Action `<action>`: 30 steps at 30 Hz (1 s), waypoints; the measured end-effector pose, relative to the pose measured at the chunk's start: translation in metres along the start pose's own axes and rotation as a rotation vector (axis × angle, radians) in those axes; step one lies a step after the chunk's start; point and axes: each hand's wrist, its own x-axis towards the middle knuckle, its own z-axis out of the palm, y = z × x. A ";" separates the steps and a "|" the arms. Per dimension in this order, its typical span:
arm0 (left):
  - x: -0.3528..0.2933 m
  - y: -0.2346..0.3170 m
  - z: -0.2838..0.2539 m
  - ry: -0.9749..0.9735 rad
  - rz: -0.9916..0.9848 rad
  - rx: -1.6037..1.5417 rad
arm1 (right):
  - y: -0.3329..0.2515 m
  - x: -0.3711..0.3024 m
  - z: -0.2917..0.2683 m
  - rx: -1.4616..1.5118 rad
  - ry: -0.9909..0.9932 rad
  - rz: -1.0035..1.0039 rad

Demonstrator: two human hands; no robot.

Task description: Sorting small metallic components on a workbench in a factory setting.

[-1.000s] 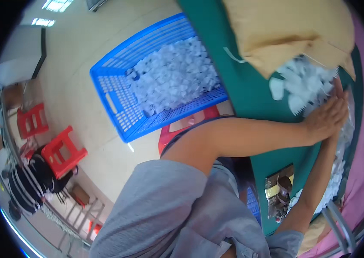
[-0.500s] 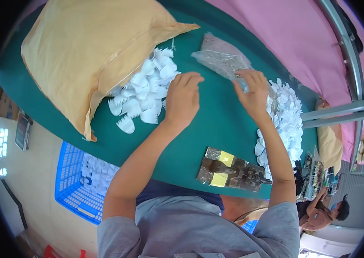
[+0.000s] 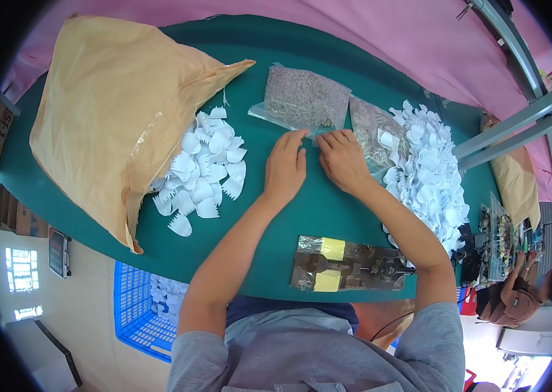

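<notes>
My left hand [image 3: 286, 164] is over the green table [image 3: 256, 228], its fingers stretched forward and its thumb apart. It holds nothing that I can see. Close beside it, my right hand [image 3: 344, 159] has its fingers bent down at the lower edge of a clear plastic bag [image 3: 307, 97] full of small metallic bits, with the thumb apart from them. A second such bag [image 3: 368, 125] lies to its right, partly under a heap of white half-round toothed pieces [image 3: 427, 176]. More white toothed pieces [image 3: 205, 163] spill from a large tan sack [image 3: 106, 117] on the left.
A brown fixture with dark metal parts and yellow patches [image 3: 347, 264] lies at the table's near edge. Below left stands a blue basket [image 3: 133, 317] holding white pieces. Grey metal bars [image 3: 517, 127] reach in from the right. Another person [image 3: 517, 294] works at the far right.
My right hand has moved left along the bag's lower edge, closer to my left hand. The second bag now shows. The whole view has shifted and turned a little.
</notes>
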 end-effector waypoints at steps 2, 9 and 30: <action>-0.006 -0.003 0.004 -0.028 0.046 0.105 | 0.002 0.004 -0.003 0.139 0.005 0.083; -0.003 -0.012 0.005 0.027 -0.056 -0.078 | 0.028 0.043 0.016 0.273 -0.222 0.451; -0.001 -0.013 0.010 -0.026 0.004 0.056 | 0.061 0.085 0.031 -0.094 -0.545 0.244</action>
